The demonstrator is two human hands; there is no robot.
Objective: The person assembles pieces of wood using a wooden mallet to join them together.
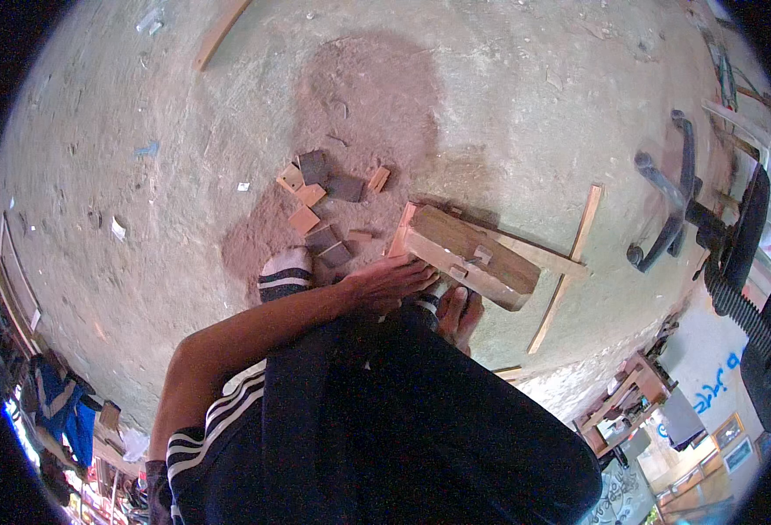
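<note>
A wooden mallet with a thick block head and its handle end showing through the top is above the floor, in front of my knees. My right hand is closed just below the head, around the handle, mostly hidden. My left hand reaches in from the left with its fingers together beside the head. What those fingers hold, if anything, is hidden. A pale reddish piece of wood stands just beyond them, partly covered by the mallet head. Left of it lie several small wood blocks, light ones and dark ones.
Wooden strips lie on the concrete floor at right. My striped sock is near the blocks. A black chair base stands far right. Another wood strip lies far off. Shelving is at lower right.
</note>
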